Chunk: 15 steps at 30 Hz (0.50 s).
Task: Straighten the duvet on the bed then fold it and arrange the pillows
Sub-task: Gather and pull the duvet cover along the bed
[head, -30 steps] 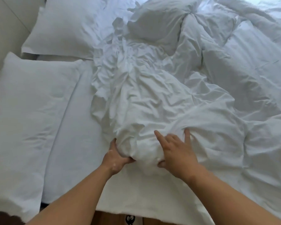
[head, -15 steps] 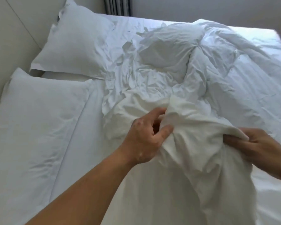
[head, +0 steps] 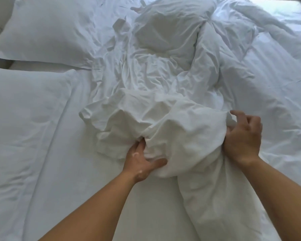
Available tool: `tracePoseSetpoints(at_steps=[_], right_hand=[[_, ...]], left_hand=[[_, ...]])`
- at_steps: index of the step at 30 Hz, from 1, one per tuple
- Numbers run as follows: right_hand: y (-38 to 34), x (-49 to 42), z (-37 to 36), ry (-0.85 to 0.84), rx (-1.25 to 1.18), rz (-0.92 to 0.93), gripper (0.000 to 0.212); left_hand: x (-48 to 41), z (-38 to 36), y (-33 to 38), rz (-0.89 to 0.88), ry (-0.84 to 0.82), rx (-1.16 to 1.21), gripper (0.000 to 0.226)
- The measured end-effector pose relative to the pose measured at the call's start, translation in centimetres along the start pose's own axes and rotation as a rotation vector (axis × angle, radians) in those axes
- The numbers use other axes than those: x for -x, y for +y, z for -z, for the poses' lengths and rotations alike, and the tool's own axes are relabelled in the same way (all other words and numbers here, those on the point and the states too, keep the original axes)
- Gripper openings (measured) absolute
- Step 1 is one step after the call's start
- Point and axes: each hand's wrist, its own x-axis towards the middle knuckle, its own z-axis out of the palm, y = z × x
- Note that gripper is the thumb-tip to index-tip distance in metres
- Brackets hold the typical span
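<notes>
Straightening looks barely begun: the crumpled white cotton duvet [head: 163,80] lies heaped across centre and right of frame, its near bunch gripped by the left hand [head: 142,160], fingers buried in a fold, and the curled right hand [head: 243,138], so next an edge must be found and pulled flat.
</notes>
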Motion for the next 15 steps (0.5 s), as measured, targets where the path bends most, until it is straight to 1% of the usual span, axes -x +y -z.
tracePoseSetpoints(at_steps=[1, 2, 3, 4, 6, 8, 9, 11, 15], right_hand=[[-0.7, 0.9, 0.8, 0.076, -0.094, 0.065, 0.047], [-1.1, 2.1, 1.4, 0.115, -0.165, 0.119, 0.05], [-1.5, 3.5, 2.1, 0.11, -0.219, 0.164, 0.051], [-1.6, 4.9, 2.5, 0.061, -0.26, 0.207, 0.052], [-0.6, 7.4, 2.5, -0.13, -0.286, 0.28, 0.062], [1.0, 8.5, 1.5, -0.336, -0.202, 0.332, 0.087], [1.7, 8.6, 0.9, -0.408, -0.152, 0.351, 0.1], [2.2, 8.3, 0.0, -0.472, -0.107, 0.384, 0.117], [1.8, 7.9, -0.7, -0.502, -0.083, 0.39, 0.129]], left_hand=[[-0.5, -0.1, 0.5, -0.015, -0.029, -0.008, 0.118], [-0.9, -0.3, 0.8, -0.024, -0.07, -0.022, 0.117], [-1.1, -0.5, 1.0, -0.025, -0.111, -0.051, 0.116], [-1.1, -0.5, 1.1, -0.029, -0.142, -0.093, 0.113], [-0.9, -0.7, 1.1, -0.048, -0.16, -0.199, 0.102], [-0.8, -0.9, 0.5, -0.073, -0.097, -0.293, 0.074], [-0.7, -0.9, 0.3, -0.069, -0.066, -0.32, 0.061], [-0.2, -0.1, -0.4, -0.037, -0.062, -0.301, 0.045], [2.1, 3.1, -1.2, -0.01, -0.07, -0.219, 0.026]])
